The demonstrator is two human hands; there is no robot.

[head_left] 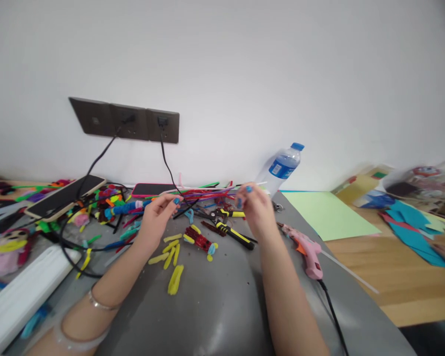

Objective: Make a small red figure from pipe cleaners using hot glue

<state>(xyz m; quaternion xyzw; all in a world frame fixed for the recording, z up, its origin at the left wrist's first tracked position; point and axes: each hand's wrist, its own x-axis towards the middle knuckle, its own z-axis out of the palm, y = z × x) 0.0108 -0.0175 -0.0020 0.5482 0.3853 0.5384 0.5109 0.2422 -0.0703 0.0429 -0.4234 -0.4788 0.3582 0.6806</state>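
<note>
Head view: red figure (199, 241) lies between left hand (158, 213), fingertips together, and right hand (257, 208), too blurred to tell.

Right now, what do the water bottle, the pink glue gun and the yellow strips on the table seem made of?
Water bottle: likely thin plastic, clear and glossy; its body is see-through.
Pink glue gun: probably hard moulded plastic, fairly smooth, judging by its even colour and rounded handle.
Yellow strips: apparently fuzzy pipe cleaner, matte with soft edges; I can't see any wire core.
</note>
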